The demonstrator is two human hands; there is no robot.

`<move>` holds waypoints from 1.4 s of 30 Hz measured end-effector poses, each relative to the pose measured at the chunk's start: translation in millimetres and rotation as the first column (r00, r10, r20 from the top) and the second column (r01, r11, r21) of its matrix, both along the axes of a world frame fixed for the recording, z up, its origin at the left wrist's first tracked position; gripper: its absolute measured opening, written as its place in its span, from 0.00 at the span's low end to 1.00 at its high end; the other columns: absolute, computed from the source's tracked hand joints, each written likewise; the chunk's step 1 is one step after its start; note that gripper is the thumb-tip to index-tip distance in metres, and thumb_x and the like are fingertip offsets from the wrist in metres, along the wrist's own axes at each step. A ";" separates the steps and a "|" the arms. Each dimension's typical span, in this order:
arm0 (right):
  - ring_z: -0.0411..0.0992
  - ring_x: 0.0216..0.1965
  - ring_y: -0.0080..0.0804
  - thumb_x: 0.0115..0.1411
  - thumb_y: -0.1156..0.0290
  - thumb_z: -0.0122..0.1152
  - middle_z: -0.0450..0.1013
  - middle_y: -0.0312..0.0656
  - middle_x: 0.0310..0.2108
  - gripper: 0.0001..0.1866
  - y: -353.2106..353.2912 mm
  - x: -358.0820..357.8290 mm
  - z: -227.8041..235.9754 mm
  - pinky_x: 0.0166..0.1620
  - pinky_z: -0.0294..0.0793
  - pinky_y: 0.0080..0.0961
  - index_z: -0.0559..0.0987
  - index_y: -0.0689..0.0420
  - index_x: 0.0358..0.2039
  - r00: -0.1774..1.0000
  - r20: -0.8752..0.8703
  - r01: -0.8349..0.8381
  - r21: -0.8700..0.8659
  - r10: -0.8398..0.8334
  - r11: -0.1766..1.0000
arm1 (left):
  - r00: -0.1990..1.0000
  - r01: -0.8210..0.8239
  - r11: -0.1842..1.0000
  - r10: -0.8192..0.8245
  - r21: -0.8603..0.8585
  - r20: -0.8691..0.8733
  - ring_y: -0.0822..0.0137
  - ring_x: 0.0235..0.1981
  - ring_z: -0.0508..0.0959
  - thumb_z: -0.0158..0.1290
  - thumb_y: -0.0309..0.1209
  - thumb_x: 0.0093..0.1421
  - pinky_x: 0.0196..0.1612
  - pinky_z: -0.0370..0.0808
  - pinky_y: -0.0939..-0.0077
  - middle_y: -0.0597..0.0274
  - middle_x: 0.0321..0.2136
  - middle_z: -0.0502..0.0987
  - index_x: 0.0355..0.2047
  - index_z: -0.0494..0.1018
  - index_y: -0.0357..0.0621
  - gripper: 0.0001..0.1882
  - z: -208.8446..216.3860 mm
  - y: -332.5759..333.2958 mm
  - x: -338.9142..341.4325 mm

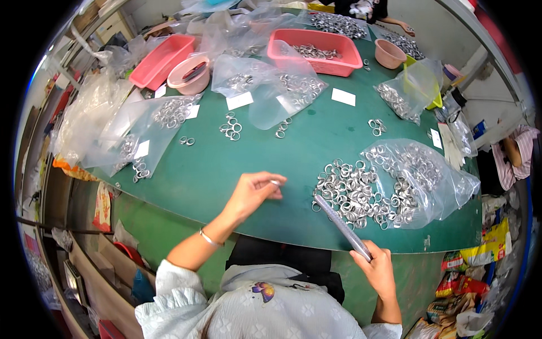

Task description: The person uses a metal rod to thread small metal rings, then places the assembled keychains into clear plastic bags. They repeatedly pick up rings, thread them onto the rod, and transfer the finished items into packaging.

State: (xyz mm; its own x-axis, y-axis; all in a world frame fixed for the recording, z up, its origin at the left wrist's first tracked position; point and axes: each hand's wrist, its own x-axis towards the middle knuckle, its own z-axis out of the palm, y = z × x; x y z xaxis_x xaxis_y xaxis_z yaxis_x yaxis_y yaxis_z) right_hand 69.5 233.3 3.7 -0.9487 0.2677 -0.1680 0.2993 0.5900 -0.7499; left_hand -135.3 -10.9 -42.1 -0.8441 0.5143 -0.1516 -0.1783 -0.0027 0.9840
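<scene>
My left hand [252, 193] is over the front of the green table [282, 152], fingers closed on a small silver ring [275, 183]. In my right hand [377, 268] is the lower end of a tapered grey ring mandrel [342, 227], tilted up and to the left. Its narrow tip lies against the left edge of a heap of silver rings [353, 189]. These spill from the mouth of a clear plastic bag [451, 186] on the right, which has more rings inside.
Small ring groups [231, 127] and white paper slips [343, 97] dot the table. Behind them are ring-filled bags [302, 85], pink basins [339, 68] and a round pink bowl [390, 54]. Another person's hand [407, 28] is at the far right. Bright packages [485, 243] are beside the table.
</scene>
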 end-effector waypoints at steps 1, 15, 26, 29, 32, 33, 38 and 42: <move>0.63 0.13 0.29 0.51 0.68 0.65 0.67 0.44 0.14 0.11 -0.1 -0.3 -1.5 0.21 0.64 0.25 0.77 0.60 0.31 1.000 0.010 0.013 0.001 -0.013 1.000 | 0.998 -0.001 0.998 -0.003 -0.056 -0.067 0.73 0.29 0.75 0.49 0.23 0.58 0.37 0.78 0.78 0.60 0.31 0.73 0.40 0.74 0.32 0.10 -9.5 -1.0 -12.2; 0.56 0.16 0.18 0.50 0.74 0.64 0.60 0.37 0.13 0.09 -2.0 5.7 -14.8 0.20 0.59 0.19 0.76 0.65 0.31 0.996 0.084 0.026 0.031 -0.029 0.999 | 0.843 -0.294 0.887 0.065 -0.356 -0.534 0.60 0.33 0.78 0.52 0.24 0.54 0.38 0.77 0.72 0.49 0.35 0.74 0.39 0.73 0.31 0.12 -44.7 2.7 -78.6; 0.56 0.17 0.17 0.50 0.73 0.64 0.61 0.37 0.13 0.11 -19.1 -6.2 -19.8 0.21 0.60 0.19 0.76 0.65 0.32 0.997 0.077 -0.030 0.020 0.028 0.999 | 0.439 -0.492 0.800 -0.112 -0.343 -0.892 0.56 0.42 0.72 0.56 0.24 0.49 0.48 0.68 0.64 0.57 0.38 0.71 0.35 0.73 0.35 0.12 -52.6 -57.1 -98.4; 0.57 0.17 0.17 0.50 0.73 0.64 0.61 0.38 0.13 0.11 -22.9 -10.4 -16.4 0.21 0.61 0.19 0.76 0.65 0.32 0.996 0.080 -0.039 0.032 0.036 0.999 | 0.320 -0.541 0.758 -0.217 -0.366 -0.922 0.58 0.47 0.67 0.57 0.24 0.47 0.54 0.60 0.61 0.58 0.38 0.69 0.33 0.73 0.41 0.11 -59.6 -64.4 -122.6; 0.59 0.17 0.16 0.51 0.72 0.64 0.65 0.38 0.14 0.11 -23.9 -9.0 -10.6 0.21 0.61 0.18 0.76 0.64 0.33 0.997 0.072 -0.036 0.047 0.033 0.998 | 0.337 -0.522 0.783 -0.175 -0.338 -0.925 0.57 0.46 0.67 0.57 0.25 0.48 0.54 0.60 0.59 0.57 0.38 0.68 0.33 0.73 0.42 0.11 -50.5 -64.2 -121.6; 0.60 0.18 0.20 0.53 0.69 0.62 0.65 0.41 0.14 0.12 -25.4 -9.3 -6.4 0.23 0.62 0.22 0.76 0.64 0.33 0.998 0.053 -0.039 0.053 0.036 0.998 | 0.354 -0.515 0.793 -0.149 -0.325 -0.923 0.56 0.47 0.67 0.57 0.25 0.48 0.54 0.60 0.58 0.57 0.39 0.68 0.33 0.73 0.42 0.10 -46.7 -62.2 -115.1; 0.59 0.23 0.21 0.56 0.63 0.60 0.64 0.42 0.17 0.15 -29.8 -11.2 6.1 0.27 0.65 0.27 0.76 0.62 0.38 0.998 0.068 -0.003 0.045 0.000 0.999 | 0.496 -0.438 0.838 -0.075 -0.324 -0.865 0.57 0.47 0.66 0.57 0.27 0.50 0.55 0.58 0.59 0.56 0.40 0.67 0.33 0.74 0.41 0.09 -46.7 -49.4 -91.2; 0.60 0.23 0.21 0.56 0.63 0.59 0.68 0.40 0.19 0.16 -22.7 -20.1 7.4 0.28 0.66 0.26 0.76 0.62 0.39 0.998 0.070 0.002 -0.019 -0.001 1.000 | 0.569 -0.436 0.838 -0.025 -0.328 -0.822 0.55 0.47 0.67 0.57 0.26 0.50 0.54 0.61 0.63 0.55 0.41 0.68 0.35 0.73 0.40 0.11 -31.0 -50.9 -89.4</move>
